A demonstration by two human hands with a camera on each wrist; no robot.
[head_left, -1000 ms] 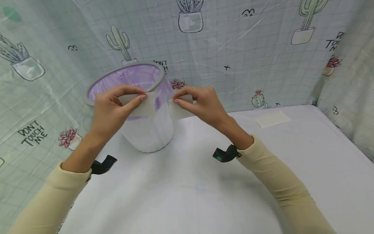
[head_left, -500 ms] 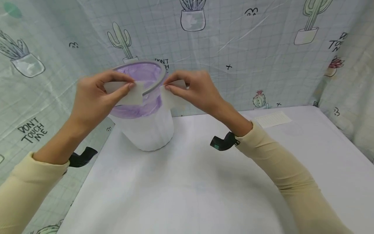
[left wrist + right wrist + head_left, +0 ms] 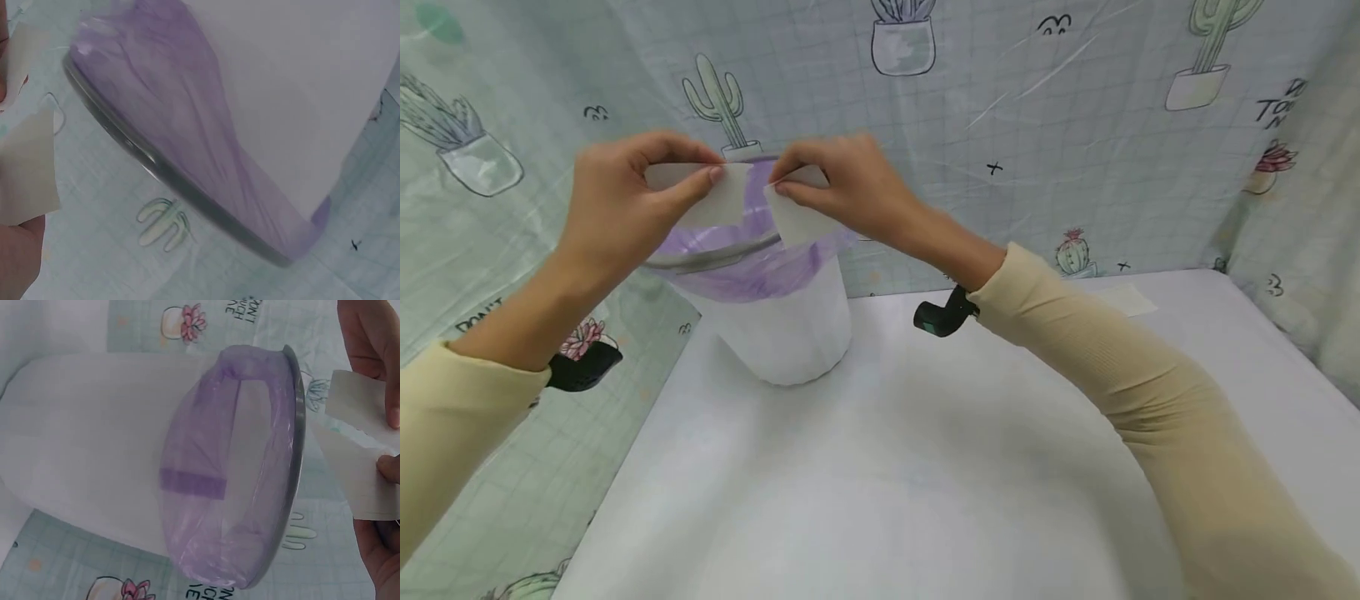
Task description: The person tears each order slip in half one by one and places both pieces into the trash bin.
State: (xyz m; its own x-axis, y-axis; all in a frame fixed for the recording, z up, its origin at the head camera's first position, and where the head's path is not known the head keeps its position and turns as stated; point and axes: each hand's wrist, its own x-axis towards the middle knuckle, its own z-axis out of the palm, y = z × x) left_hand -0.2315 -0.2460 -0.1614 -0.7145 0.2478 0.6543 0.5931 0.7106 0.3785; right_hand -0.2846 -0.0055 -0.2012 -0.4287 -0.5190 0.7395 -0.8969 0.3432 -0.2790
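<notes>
In the head view my left hand [image 3: 617,200] pinches a pale piece of paper [image 3: 721,200] between thumb and fingers. Beside it, my right hand [image 3: 853,192] pinches another pale piece of paper [image 3: 797,218]. Both pieces are raised over a white trash can [image 3: 775,333], overlapping its mouth in this view. A purple trash bag [image 3: 767,279] lines the can and folds down outside, under a grey rim ring [image 3: 715,257]. The right wrist view shows the two pieces apart, with an uneven, torn-looking edge between them. The can's inside is mostly hidden behind hands and paper.
On the white table [image 3: 880,467] a sheet of pale paper [image 3: 1126,300] lies at the back right, partly behind the right sleeve [image 3: 1097,358]. A cactus-print curtain [image 3: 970,108] hangs close behind the table and along its left side.
Both hands have risen and moved left with their pieces of paper, from in front of the can to over its mouth. The grey rim ring's front now shows below them.
</notes>
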